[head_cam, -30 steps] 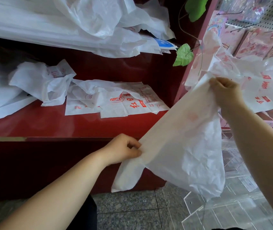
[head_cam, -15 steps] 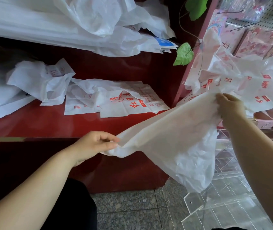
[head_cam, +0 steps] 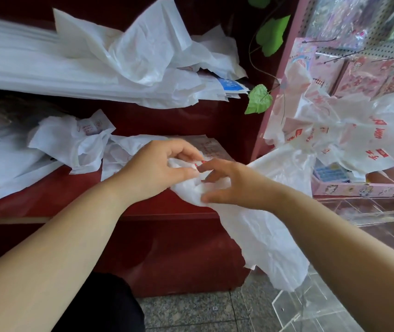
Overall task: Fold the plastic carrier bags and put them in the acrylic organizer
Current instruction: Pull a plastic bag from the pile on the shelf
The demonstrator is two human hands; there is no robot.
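A white plastic carrier bag point(head_cam: 270, 233) hangs bunched over the front edge of the red shelf point(head_cam: 47, 200), its lower part draping to the right. My left hand point(head_cam: 157, 168) pinches its gathered top end between thumb and fingers. My right hand point(head_cam: 229, 183) touches the same bunch just to the right, thumb underneath, fingers spread on the plastic. The clear acrylic organizer point(head_cam: 371, 219) stands at the lower right, partly behind my right forearm. More white bags with red print point(head_cam: 349, 135) hang loosely at the right.
Flattened printed bags point(head_cam: 119, 152) and a crumpled bag point(head_cam: 71, 137) lie on the red shelf behind my hands. A big heap of white plastic point(head_cam: 83, 65) fills the upper shelf. Green leaves point(head_cam: 259, 99), pink stationery packs point(head_cam: 349, 188) and a pegboard sit at right. Grey stone floor below.
Both hands came together at the middle over the shelf edge. The bag, earlier stretched wide between them, is now gathered into a bunch. My right hand dropped down and left.
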